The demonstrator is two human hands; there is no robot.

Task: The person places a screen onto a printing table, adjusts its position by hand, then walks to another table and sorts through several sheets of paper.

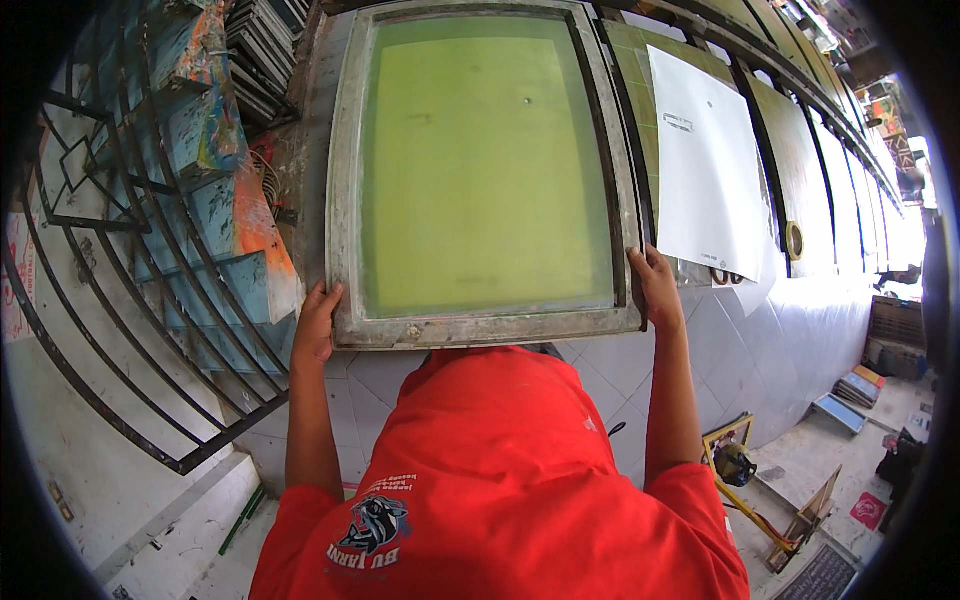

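A large wooden screen frame [440,330], worn and grey, with pale yellow-green mesh [480,170] stretched in it, lies face up at the top centre, above my red-shirted body. My left hand [318,320] grips the lower left side of the frame, thumb on the wood. Higher up on the opposite side, my right hand [655,285] grips the frame's right edge near its lower corner. The fingertips under the wood are hidden. Just right of the frame, a large white printed sheet [705,160] lies on a green panel.
A black metal rack [180,460] and paint-stained blue steps [260,290] stand at left, below stacked frames [255,50]. A tape roll [794,240] sits among slanted panels [790,170] at right. A small yellow frame [722,435] and stacked boards [850,395] are on the lower right.
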